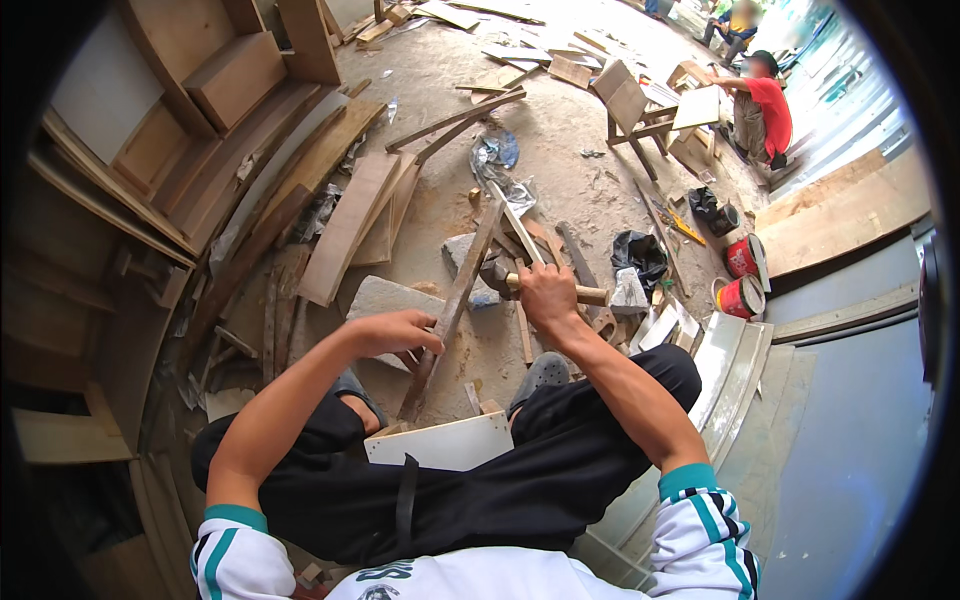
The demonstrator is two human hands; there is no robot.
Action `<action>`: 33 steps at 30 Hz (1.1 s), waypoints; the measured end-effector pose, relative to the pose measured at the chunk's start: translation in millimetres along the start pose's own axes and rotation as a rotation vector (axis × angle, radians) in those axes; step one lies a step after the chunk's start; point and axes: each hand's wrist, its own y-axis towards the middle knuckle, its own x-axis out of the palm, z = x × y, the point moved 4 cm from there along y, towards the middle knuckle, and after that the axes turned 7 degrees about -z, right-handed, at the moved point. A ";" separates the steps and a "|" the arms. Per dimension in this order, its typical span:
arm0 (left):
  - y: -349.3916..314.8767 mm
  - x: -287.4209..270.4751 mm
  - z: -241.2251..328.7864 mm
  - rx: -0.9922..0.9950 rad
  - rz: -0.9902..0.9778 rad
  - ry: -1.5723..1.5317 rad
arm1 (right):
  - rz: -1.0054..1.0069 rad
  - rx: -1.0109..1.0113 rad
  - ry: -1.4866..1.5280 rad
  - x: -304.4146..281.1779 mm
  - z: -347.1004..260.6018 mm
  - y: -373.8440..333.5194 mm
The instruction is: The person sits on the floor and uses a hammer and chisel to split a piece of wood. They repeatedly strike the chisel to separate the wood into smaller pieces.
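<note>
My left hand [398,334] grips the lower part of a narrow wooden strip [462,288], its fingers bent over the edge. The strip slants up and away from me between my feet, crossing beside a grey concrete block [385,303]. In my right hand [549,298] is a hammer [592,295], the fist closed round its wooden handle. The dark hammer head [495,277] is at the strip's right side; whether it touches the wood I cannot tell. A second block [466,256] lies partly hidden behind the strip. Near my feet is a white-faced board [447,446].
Wooden cabinets [233,80] line the left side, with planks [350,225] leaning nearby. Wood scraps, a black plastic bag [640,253] and red cans [742,297] lie to the right. A wooden chair [628,105] stands farther off, near a crouching person in red [768,112].
</note>
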 end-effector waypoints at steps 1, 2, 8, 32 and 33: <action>13.3 -3.2 -14.3 0.029 0.096 0.183 | -0.011 0.009 0.031 -2.9 -1.4 2.7; 24.1 -3.8 -23.4 0.044 0.183 0.251 | -0.031 0.016 0.056 -2.9 -1.2 3.7; 45.6 -6.2 -57.0 0.109 0.540 0.194 | -0.165 0.051 0.232 -20.1 -5.7 2.1; 49.2 -31.7 -171.1 0.124 1.184 0.476 | -0.830 0.322 0.875 66.8 -28.6 6.8; 57.8 -32.6 -182.0 0.095 1.191 0.496 | -0.846 0.337 0.936 83.3 -33.0 6.6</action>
